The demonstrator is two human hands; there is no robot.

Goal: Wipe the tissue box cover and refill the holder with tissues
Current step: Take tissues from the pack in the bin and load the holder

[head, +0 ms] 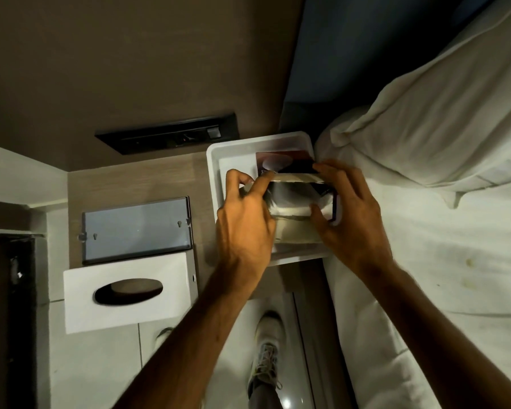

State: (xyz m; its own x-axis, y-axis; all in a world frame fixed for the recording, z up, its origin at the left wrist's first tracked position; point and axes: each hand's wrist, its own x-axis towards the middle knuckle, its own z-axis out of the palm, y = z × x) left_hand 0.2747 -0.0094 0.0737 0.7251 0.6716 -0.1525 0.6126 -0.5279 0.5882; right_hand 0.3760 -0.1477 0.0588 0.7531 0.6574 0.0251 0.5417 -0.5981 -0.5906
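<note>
A white tissue box cover (130, 296) with a dark oval slot lies on the bedside table's near left corner. Behind it lies the flat grey metal holder plate (136, 228). To the right stands a white plastic tray (213, 160). Over the tray both hands grip a pack of tissues (292, 199) in shiny wrapping. My left hand (245, 219) pinches its left end. My right hand (351, 214) clasps its right end, thumb in front. A dark reddish packet (281, 160) lies deeper in the tray, partly hidden.
A black socket panel (165, 137) is set in the wall behind the wooden table (130, 181). A bed with white sheet (440, 276) and pillow (440, 113) fills the right side. My shoe (266, 352) stands on the floor below.
</note>
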